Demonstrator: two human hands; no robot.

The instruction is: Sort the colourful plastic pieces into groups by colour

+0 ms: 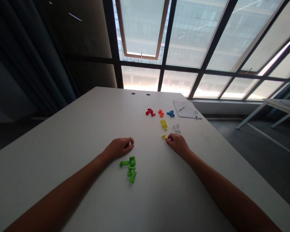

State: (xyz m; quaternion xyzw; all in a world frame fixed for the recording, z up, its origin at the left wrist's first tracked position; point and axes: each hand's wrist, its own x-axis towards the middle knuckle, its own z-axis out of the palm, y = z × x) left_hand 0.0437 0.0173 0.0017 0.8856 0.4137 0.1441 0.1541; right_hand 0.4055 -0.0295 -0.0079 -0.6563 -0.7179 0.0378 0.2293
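Observation:
My left hand (120,147) rests on the white table (62,145) with its fingers curled into a loose fist, just above a cluster of green plastic pieces (130,167). Nothing shows inside it. My right hand (177,143) lies on the table with fingers curled, its fingertips touching a single small yellow piece (163,136). A pile of yellow pieces (163,124) sits just beyond that, and clear pieces (176,128) lie next to it.
Farther back lie red pieces (150,112), orange pieces (160,113) and blue pieces (170,113). A paper sheet (185,109) with a pen (196,114) lies at the far right edge. Large windows stand behind; another table (284,104) is at right.

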